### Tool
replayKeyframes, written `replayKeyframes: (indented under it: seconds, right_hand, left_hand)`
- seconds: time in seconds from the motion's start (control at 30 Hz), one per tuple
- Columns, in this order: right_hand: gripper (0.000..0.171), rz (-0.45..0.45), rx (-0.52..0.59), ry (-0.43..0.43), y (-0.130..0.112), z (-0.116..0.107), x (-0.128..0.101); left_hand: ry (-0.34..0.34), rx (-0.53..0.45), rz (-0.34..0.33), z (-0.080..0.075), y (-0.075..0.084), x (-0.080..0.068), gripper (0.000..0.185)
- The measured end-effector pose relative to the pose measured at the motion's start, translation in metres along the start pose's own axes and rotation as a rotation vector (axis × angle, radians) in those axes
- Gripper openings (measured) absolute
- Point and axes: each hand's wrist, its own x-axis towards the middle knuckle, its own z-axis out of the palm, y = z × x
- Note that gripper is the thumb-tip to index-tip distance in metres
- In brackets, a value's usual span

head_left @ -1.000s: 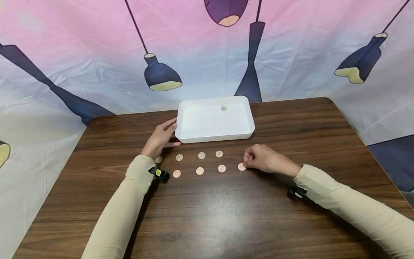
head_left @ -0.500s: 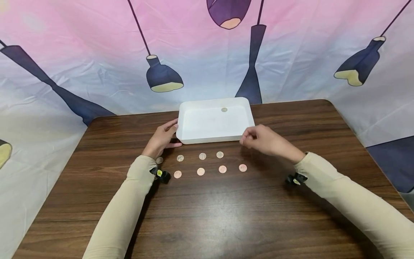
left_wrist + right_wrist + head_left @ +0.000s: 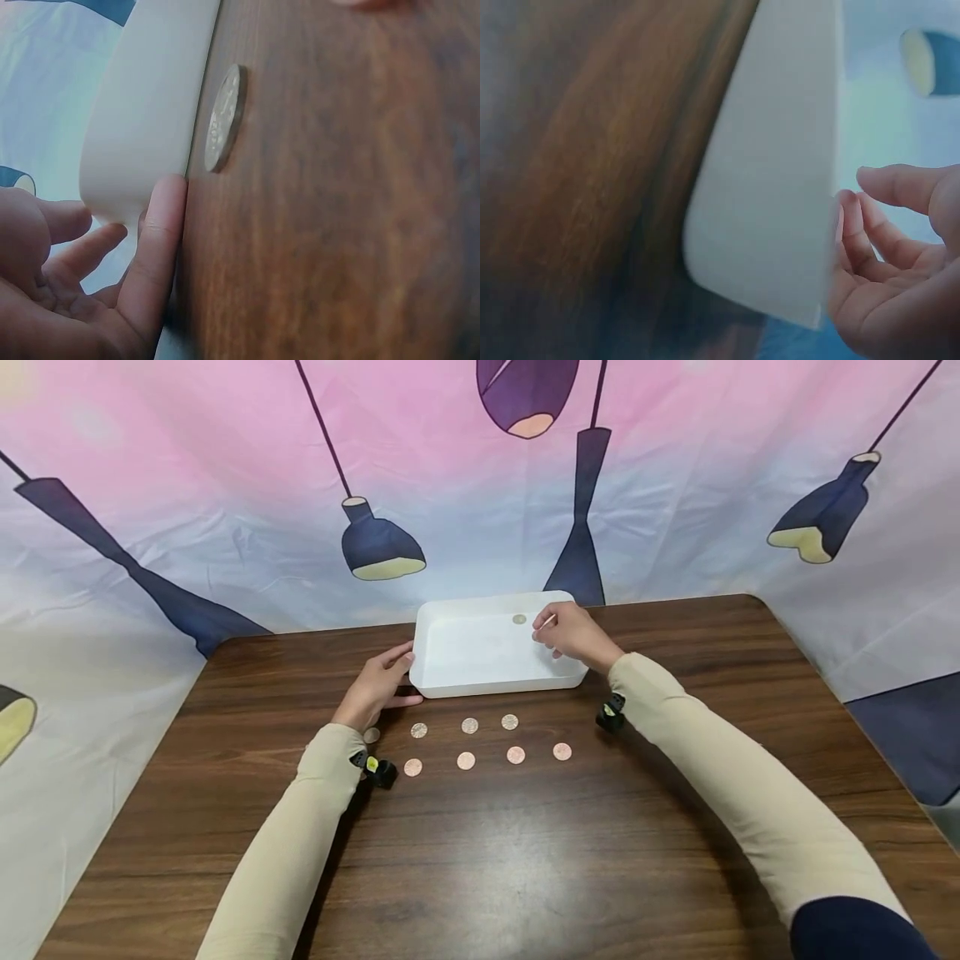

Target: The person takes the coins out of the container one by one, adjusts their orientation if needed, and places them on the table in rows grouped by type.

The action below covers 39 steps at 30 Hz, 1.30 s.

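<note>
At the table's far side is a shallow white tray (image 3: 487, 652) with a coin (image 3: 519, 619) inside near its back wall. My left hand (image 3: 377, 683) rests against the tray's left side, thumb near the rim and fingers spread around the corner. A coin (image 3: 226, 118) lies beside the tray in the left wrist view. Over the tray's right part, my right hand (image 3: 570, 633) pinches what looks like a coin; a thin pale edge shows between the fingertips. In the right wrist view the tray wall (image 3: 769, 180) stands before the hand, and no coin is clearly visible.
Two rows of coins lie in front of the tray, silvery ones (image 3: 469, 726) behind and copper ones (image 3: 466, 761) nearer. The left wrist camera (image 3: 382, 773) partly covers the row's left end. A printed cloth (image 3: 262, 527) hangs behind the brown wooden table (image 3: 510, 860).
My right hand has risen from beside the right end of the coin rows and moved back, over the tray's right part. The left hand stays at the tray's side.
</note>
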Motion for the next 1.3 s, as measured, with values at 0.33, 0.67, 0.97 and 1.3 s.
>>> replayKeyframes:
  seconds: [0.33, 0.67, 0.97, 1.3]
  right_hand:
    - [0.037, 0.071, -0.028, 0.01, 0.006, 0.018, 0.034]
    - [0.046, 0.037, -0.177, -0.041, 0.005, 0.023, 0.041]
    - [0.039, -0.044, -0.145, -0.166, 0.005, 0.025, 0.034]
    - [0.035, -0.073, -0.244, -0.176, -0.007, 0.035, 0.009]
  left_hand:
    - [0.005, 0.003, 0.004, 0.0, -0.002, 0.0, 0.055]
    - [0.004, -0.01, 0.009, -0.001, -0.002, -0.001, 0.055]
    - [0.005, -0.01, 0.001, -0.001, -0.003, 0.0, 0.055]
    - [0.005, -0.013, 0.001, -0.001, -0.001, 0.001, 0.054]
